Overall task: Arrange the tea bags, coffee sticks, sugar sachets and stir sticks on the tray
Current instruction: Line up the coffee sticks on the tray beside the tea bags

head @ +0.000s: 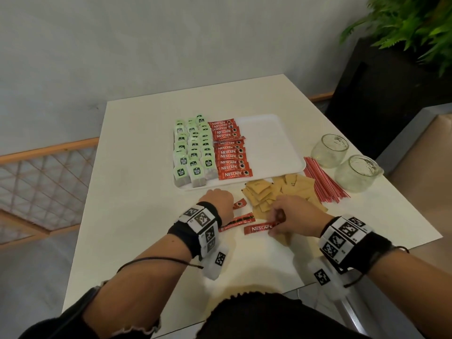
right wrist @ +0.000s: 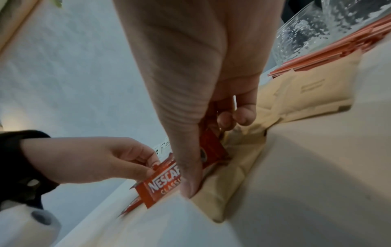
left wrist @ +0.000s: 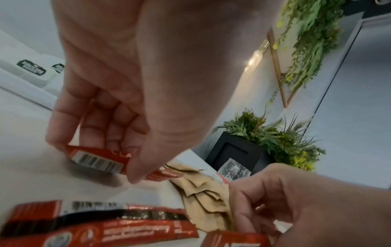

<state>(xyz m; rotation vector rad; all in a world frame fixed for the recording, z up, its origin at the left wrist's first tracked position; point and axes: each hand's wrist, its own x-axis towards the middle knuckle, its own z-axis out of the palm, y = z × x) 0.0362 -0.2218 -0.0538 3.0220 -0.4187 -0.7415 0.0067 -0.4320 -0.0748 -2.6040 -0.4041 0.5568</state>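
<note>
On the white table, the left hand pinches one red Nescafé coffee stick just in front of the tray. The right hand grips the end of another coffee stick lying beside the brown sugar sachets. A third stick lies between the hands. On the tray, green tea bags sit left of a column of coffee sticks. Red stir sticks lie beside two glass jars.
</note>
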